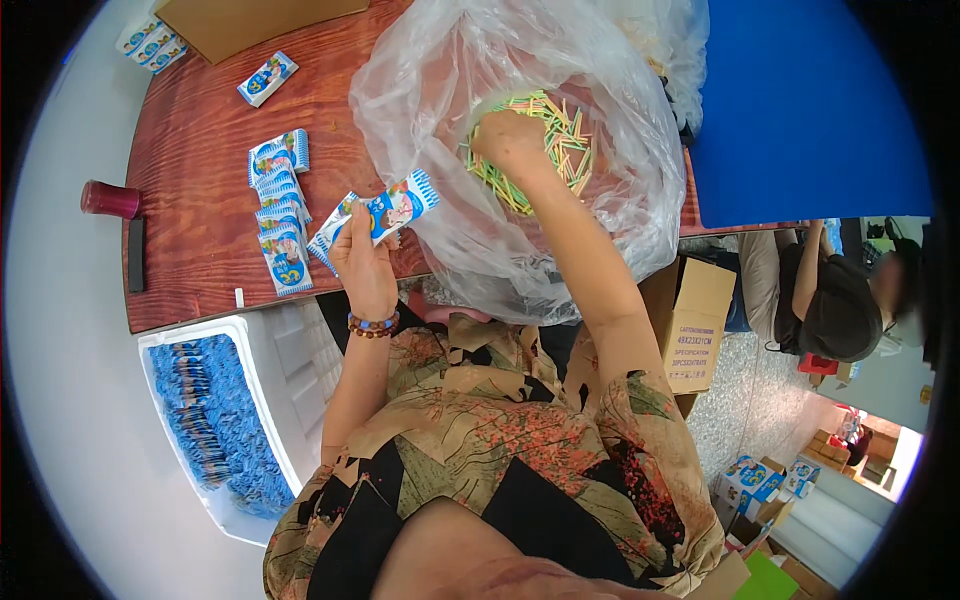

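Between the fingers of my left hand [362, 262] is a blue and white printed sachet [405, 203], tilted up toward the plastic bag. My right hand [510, 145] reaches into a large clear plastic bag [420, 130] and rests on a heap of thin green, yellow and pink sticks [573, 150]. Its fingers curl down into the heap, and whatever they pinch is hidden. To the left of my left hand, a row of overlapping sachets [285, 255] lies on the red-brown wooden table [200, 180]. One single sachet [267, 79] lies farther back.
A white bin [262, 400] full of blue packets stands below the table's left edge. A dark red cup [110, 199] sits at that edge. A cardboard box [698, 325] is right of my lap. Another person [840, 290] is at the far right, beyond a blue panel [810, 110].
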The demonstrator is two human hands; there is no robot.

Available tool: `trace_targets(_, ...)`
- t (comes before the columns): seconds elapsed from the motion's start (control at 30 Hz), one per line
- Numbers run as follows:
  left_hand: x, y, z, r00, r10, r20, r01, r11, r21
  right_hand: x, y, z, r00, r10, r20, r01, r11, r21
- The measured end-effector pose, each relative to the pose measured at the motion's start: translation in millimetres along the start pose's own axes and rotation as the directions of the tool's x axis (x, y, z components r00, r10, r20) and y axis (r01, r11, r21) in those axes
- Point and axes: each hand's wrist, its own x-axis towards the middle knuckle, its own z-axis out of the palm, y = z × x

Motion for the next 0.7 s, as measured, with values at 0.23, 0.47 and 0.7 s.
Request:
trace_targets(0.23,3,5,-4,1.000,0.026,-0.010,-0.027,1.000,-0.016,7,3,11,0.996,0.012,0.093,-0.007,0.998,-0.055)
trace_targets(0.47,2,5,-2,0.999,0.018,0.031,-0.017,1.000,-0.020,-4,41,27,1.000,0.015,0.013,-0.018,0.962,0.272)
trace_targets(0.7,2,1,-3,0.999,0.008,0.033,-0.007,1.000,-0.011,-17,73,40,0.992,-0.029,-0.124,0.126,0.359,0.925)
